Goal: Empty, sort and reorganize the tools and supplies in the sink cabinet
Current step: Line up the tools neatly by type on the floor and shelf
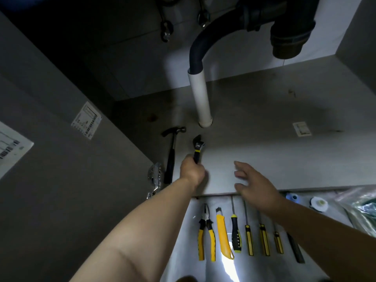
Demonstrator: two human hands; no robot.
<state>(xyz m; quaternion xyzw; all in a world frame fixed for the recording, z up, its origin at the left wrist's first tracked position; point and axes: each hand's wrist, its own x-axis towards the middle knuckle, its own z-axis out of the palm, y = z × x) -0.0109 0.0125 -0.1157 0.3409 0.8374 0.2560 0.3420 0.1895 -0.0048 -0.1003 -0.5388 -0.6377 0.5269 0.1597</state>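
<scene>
The greatest risk is judged to lie with the white drain pipe [200,98], which stands just beyond the fingers of the left hand [192,171]. It could be struck if the wrench [198,146] is pushed further forward. The hammer [173,151], laid just to the left of those fingers, could be knocked askew if the wrench is set down carelessly. A lesser risk is seen in the grip itself: only the near end of the handle is held, so the heavy head could tip or slip.

The left fingers are curled round that handle end. The right hand [252,186] is held to the right of the wrench with fingers spread, and nothing is held in it. The wrench is seen as an adjustable one, with a dark metal head pointed away from the fingers and a black handle with a yellow band. It is held low over the cabinet floor [264,151]; whether it touches cannot be told.
</scene>
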